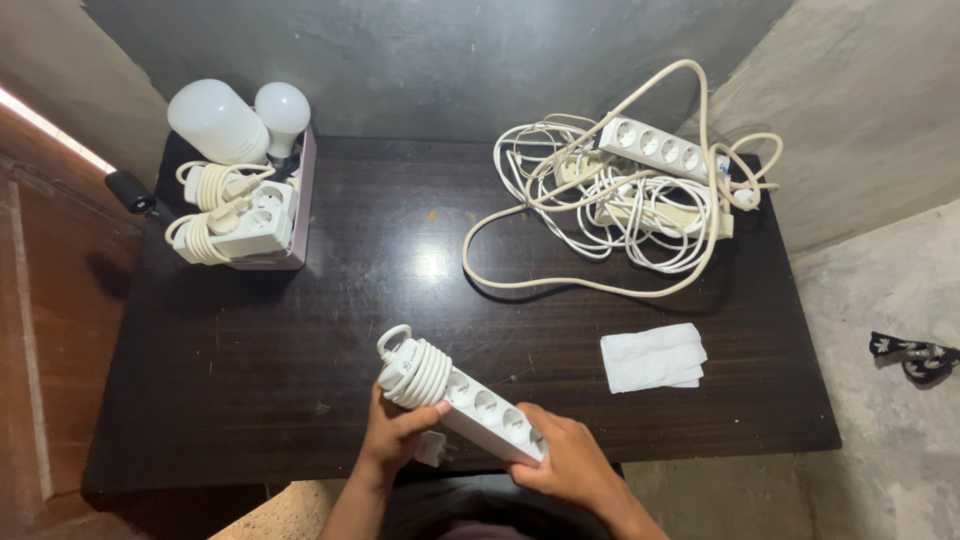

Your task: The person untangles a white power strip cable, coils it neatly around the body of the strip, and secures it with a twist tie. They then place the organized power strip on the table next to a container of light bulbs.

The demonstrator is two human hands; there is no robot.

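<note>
Box [296, 232] at far left corner of dark table [300, 360]: two white bulbs [240, 118], coiled power strips inside. Tangled cords and strips [630, 185] far right; folded white cloth [653, 357] nearer. Near edge: left hand [393, 432] grips white power strip [465, 400] beside its wound cord, thumb on top; right hand [568, 462] clasps the other end.

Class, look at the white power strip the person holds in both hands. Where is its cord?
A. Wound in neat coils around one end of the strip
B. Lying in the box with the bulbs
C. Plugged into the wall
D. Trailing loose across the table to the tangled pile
A: the cord sits in tight coils around the far end of the power strip, under the left hand.
</note>
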